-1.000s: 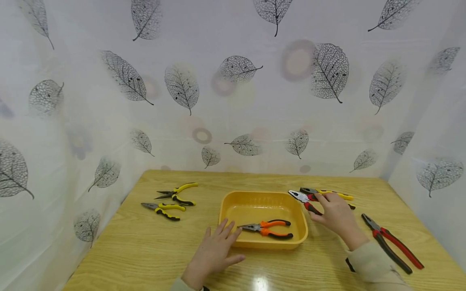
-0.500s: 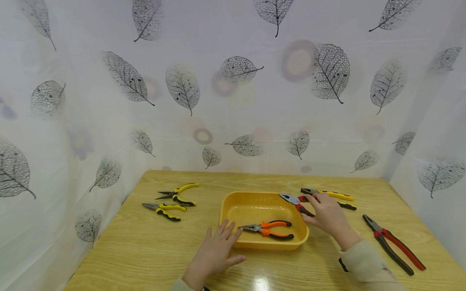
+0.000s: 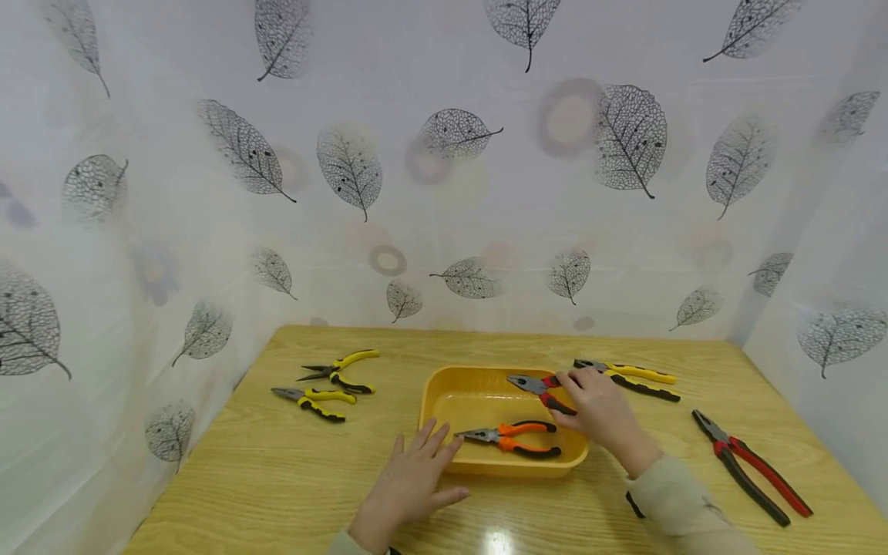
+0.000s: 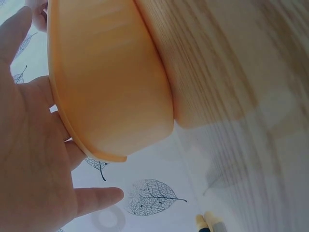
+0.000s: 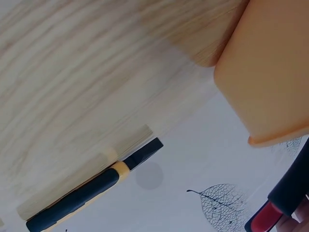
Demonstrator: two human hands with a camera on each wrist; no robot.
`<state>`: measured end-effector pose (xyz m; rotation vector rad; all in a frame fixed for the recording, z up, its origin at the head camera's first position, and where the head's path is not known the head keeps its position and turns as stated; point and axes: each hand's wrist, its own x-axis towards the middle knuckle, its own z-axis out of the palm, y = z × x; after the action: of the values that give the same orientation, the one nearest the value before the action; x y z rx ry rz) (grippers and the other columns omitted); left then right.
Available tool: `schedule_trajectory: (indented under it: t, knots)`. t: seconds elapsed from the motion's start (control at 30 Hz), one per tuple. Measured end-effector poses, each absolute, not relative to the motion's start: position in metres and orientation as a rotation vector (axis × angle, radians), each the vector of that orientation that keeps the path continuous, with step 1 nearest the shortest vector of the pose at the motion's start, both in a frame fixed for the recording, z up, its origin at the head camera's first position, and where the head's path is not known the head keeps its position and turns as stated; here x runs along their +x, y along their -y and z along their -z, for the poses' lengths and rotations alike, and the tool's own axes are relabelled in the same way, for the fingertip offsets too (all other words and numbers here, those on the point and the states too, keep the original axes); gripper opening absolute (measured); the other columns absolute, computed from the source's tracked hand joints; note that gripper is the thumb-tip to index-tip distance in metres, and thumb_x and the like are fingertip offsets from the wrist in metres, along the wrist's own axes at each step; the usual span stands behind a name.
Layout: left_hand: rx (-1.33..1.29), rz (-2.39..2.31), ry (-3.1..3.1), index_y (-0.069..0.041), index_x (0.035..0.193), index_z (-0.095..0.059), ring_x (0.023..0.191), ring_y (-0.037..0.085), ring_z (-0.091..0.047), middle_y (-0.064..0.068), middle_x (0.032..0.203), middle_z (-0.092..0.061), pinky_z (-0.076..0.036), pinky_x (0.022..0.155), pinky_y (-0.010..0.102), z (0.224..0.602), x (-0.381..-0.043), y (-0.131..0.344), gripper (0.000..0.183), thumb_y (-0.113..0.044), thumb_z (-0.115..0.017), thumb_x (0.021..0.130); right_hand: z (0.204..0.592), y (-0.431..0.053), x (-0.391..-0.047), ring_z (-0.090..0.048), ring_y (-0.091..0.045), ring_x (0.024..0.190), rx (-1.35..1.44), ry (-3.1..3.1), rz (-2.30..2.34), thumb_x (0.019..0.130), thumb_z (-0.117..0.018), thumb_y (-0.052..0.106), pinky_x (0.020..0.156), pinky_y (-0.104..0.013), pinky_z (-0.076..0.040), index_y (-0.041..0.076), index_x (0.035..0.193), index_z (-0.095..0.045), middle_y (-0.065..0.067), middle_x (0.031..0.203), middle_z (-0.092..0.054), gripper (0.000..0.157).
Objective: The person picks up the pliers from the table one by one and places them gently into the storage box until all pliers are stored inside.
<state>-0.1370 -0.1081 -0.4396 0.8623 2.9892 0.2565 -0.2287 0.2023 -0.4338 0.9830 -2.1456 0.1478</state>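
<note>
Over the back right of a yellow plastic basket (image 3: pixel 433 385), my right hand (image 3: pixel 602 412) grips red-and-black combination pliers (image 3: pixel 533 385) by the handles, head pointing left. In the right wrist view, a handle end of these pliers (image 5: pixel 289 183) and some fingertips show at the lower right. Long-nose pliers with orange-and-black handles (image 3: pixel 509 439) lie inside the basket. My left hand (image 3: pixel 409 478) has its fingers spread at the basket's front left corner, fingertips at the rim. The left wrist view shows its straight fingers against the basket's rim (image 4: pixel 72 130).
Two yellow-and-black pliers, one upper pair (image 3: pixel 340 370) and one lower pair (image 3: pixel 312 401), lie on the wooden table (image 3: pixel 277 478) at left. Yellow-and-black pliers (image 3: pixel 641 376) lie behind my right hand. Larger red-and-black pliers (image 3: pixel 742 459) lie at right. A leaf-print curtain (image 3: pixel 444 208) hangs behind.
My right hand has carried the red-and-black pliers leftward, from beside the basket's right rim to over its inside. The yellow-and-black pliers behind are now more uncovered. My left hand has stayed put.
</note>
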Motion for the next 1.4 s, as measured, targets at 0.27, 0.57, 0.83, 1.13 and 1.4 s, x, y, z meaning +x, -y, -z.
schedule_trajectory:
  t: [0.27,0.57,0.83,1.13,1.4]
  knots:
    - [0.875,-0.245,-3.006,-0.019,0.138,-0.033,0.131,0.028,-0.015,0.009,0.142,-0.027,-0.024,0.092,0.062,0.441,-0.137,0.108,0.070,-0.060,-0.041,0.082,0.436,-0.187,-0.232,-0.052,-0.028,0.069,1.042,2.085,-0.092,0.085,-0.043,0.045,0.056,-0.040,-0.046,-0.006,0.097,-0.062,-0.015,0.081,-0.054,0.056]
    - [0.880,-0.246,-3.002,-0.019,0.138,-0.033,0.131,0.028,-0.016,0.009,0.142,-0.027,-0.024,0.091,0.062,0.439,-0.139,0.109,0.070,-0.060,-0.041,0.083,0.435,-0.173,-0.232,-0.052,-0.029,0.074,1.057,2.106,-0.072,0.058,-0.080,0.032,0.069,-0.044,-0.046,-0.005,0.100,-0.062,-0.016,0.085,-0.055,0.059]
    - [0.885,-0.230,-3.009,-0.019,0.138,-0.033,0.131,0.029,-0.016,0.009,0.142,-0.027,-0.024,0.091,0.062,0.440,-0.138,0.109,0.070,-0.061,-0.040,0.083,0.440,-0.165,-0.234,-0.052,-0.030,0.081,1.052,2.135,-0.088,0.088,-0.039,0.049,0.071,-0.043,-0.045,-0.003,0.104,-0.060,-0.016,0.092,-0.055,0.059]
    - [0.859,-0.238,-2.990,-0.020,0.138,-0.032,0.132,0.027,-0.013,0.008,0.142,-0.026,-0.023,0.092,0.062,0.439,-0.139,0.108,0.070,-0.061,-0.040,0.083,0.443,-0.153,-0.236,-0.051,-0.029,0.083,1.069,2.152,-0.060,0.054,-0.083,0.034,0.072,-0.042,-0.044,-0.002,0.106,-0.059,-0.015,0.094,-0.055,0.067]
    - [0.851,-0.225,-2.981,-0.021,0.139,-0.032,0.132,0.026,-0.012,0.007,0.143,-0.025,-0.023,0.093,0.061,0.439,-0.139,0.108,0.070,-0.062,-0.039,0.082,0.449,-0.147,-0.237,-0.049,-0.028,0.084,1.072,2.151,-0.017,0.055,-0.082,0.038,0.070,-0.041,-0.044,0.000,0.105,-0.058,-0.014,0.094,-0.053,0.067]
